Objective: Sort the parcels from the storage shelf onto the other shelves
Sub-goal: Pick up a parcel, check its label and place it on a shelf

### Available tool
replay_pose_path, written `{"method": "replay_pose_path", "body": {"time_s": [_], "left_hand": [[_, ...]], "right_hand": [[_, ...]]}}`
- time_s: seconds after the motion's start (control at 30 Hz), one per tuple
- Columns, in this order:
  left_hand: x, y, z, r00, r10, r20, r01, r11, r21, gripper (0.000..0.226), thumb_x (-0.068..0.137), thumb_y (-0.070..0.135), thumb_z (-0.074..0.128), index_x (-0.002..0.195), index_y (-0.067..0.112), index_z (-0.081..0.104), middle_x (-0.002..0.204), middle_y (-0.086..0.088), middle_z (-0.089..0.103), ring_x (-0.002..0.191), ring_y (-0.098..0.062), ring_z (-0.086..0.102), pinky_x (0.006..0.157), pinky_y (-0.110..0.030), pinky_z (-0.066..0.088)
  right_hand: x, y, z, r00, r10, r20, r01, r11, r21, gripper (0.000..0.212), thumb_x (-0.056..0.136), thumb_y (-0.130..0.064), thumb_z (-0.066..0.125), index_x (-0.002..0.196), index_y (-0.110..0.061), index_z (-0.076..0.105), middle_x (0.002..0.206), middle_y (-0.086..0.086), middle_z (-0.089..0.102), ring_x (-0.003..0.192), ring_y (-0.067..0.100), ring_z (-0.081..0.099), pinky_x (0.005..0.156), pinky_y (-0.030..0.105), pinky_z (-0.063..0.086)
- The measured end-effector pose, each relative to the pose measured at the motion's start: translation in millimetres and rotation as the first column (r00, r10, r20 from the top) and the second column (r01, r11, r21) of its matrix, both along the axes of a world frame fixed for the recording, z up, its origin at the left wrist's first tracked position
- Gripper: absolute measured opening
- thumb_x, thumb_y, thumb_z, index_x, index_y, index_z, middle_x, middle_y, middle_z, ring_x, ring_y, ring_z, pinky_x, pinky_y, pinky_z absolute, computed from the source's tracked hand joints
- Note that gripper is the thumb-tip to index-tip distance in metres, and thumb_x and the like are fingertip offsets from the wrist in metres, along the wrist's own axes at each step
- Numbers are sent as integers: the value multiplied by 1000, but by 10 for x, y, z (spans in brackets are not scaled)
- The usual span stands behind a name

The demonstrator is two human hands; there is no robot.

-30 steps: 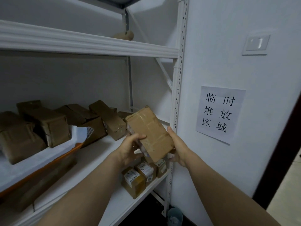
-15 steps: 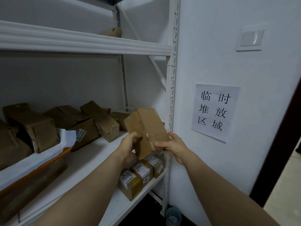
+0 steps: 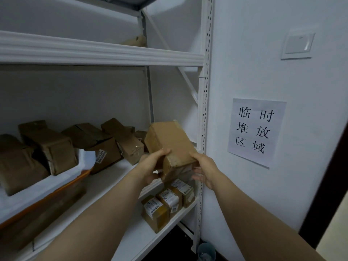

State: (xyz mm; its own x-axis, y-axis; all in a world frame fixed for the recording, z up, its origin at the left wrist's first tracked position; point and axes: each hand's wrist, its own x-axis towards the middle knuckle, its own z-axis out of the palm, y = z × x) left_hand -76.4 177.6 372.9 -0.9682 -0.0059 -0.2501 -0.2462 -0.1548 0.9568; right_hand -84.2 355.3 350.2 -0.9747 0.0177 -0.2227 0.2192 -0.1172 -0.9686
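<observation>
- Centrally, head view: a brown taped parcel (image 3: 170, 146) is held in the air before the white shelf (image 3: 105, 178), just left of the perforated upright (image 3: 204, 110), its near end tipped down.
- Writing: a paper sign (image 3: 257, 131) on the wall (image 3: 263, 53) reads 临时堆放区域. A white sticker (image 3: 101, 156) on a shelf box shows digits too small to read with certainty. Shipping labels on the lower boxes are illegible.
- Left hand (image 3: 150, 167): thumb over the parcel's top edge, the other fingers wrapped beneath; it clasps the left side.
- Right hand (image 3: 204, 169): thumb pressed on the right edge, the other fingers loosely spread below the near end; whether they touch the parcel cannot be told.
- Containers: an orange tray (image 3: 56, 191) with a white liner at left holds several brown parcels (image 3: 49, 146). More boxes (image 3: 113, 140) lie loose on the shelf beside it. Three labelled boxes (image 3: 167, 202) stand in a row on the lower shelf (image 3: 135, 238).
- A small grey bin (image 3: 206, 250) stands on the floor by the upright.
- Change: over the last second the parcel has been turned, so a plain cardboard face now shows on top, and the right hand has moved from the side toward the underside.
</observation>
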Motion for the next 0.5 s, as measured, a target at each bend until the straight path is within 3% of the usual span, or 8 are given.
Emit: {"method": "replay_pose_path", "body": {"time_s": [0.1,0.2,0.27,0.37,0.5], "left_hand": [[60,-25,109,1000,-20,-8,21,1000,17,70,70,42,77,127,10,50,111,-9,62,103,-25,59,73,-38,52],[124,-171,204,997,68,-32,-68,998,16,97,52,52,82,132,13,46,118,-8,62,104,-25,60,69,-37,52],[163,-300,294,991,121,-50,-121,993,-2,101,53,52,83,135,11,41,121,-10,60,104,-27,60,69,-37,53],[231,-484,434,987,149,-52,-151,988,-39,114,44,61,82,137,12,39,123,-11,58,108,-29,58,79,-41,54],[310,-710,545,988,154,-32,-156,985,-70,112,34,63,86,130,18,48,119,-7,60,107,-28,59,89,-48,52]], "right_hand": [[5,-82,21,997,71,39,-68,995,-75,35,88,-48,61,114,-27,52,104,7,60,106,29,58,100,52,46],[-12,-257,96,996,85,29,-79,983,-164,31,87,-43,64,109,-24,52,102,14,59,101,31,60,98,47,49],[-37,-392,134,995,95,18,-89,972,-217,36,87,-40,66,112,-21,50,102,16,59,102,32,59,96,43,50],[-84,-615,173,993,119,-18,-120,962,-244,43,86,-43,65,119,-21,49,110,16,60,106,32,59,85,38,53],[-116,-916,280,982,184,-43,-189,959,-210,48,86,-54,60,122,-24,48,109,12,60,102,29,59,78,36,52]]}}
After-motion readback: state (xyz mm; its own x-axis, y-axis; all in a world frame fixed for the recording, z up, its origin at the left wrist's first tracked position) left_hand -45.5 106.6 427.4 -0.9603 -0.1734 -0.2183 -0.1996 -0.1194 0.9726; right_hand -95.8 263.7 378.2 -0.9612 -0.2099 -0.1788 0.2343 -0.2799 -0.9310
